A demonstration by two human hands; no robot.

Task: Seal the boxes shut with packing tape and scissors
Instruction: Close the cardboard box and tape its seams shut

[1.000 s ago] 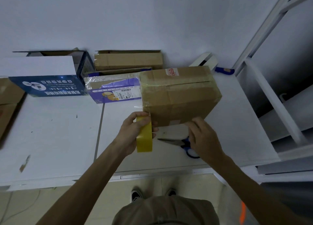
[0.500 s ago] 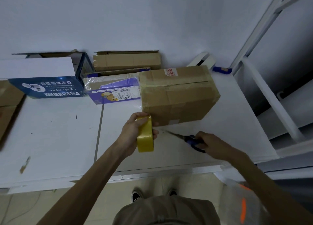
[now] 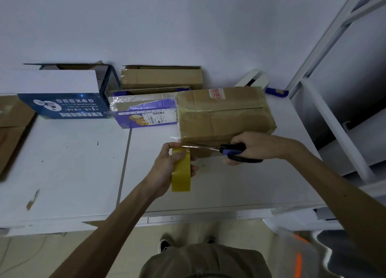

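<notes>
Scissors point(image 3: 226, 150) handles lie half-hidden inside the gripping right hand point(image 3: 251, 145), at 3 o'clock of the glossy yellow tape roll point(image 3: 181, 174) clasped by the left hand point(image 3: 166, 167).

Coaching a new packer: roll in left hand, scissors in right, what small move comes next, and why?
Probably snip: the scissors reach the tape strip stretched between the tape roll and the brown box, so closing them should free it.

Khaki garment point(image 3: 205, 262), dark shoes point(image 3: 166, 244)
</notes>
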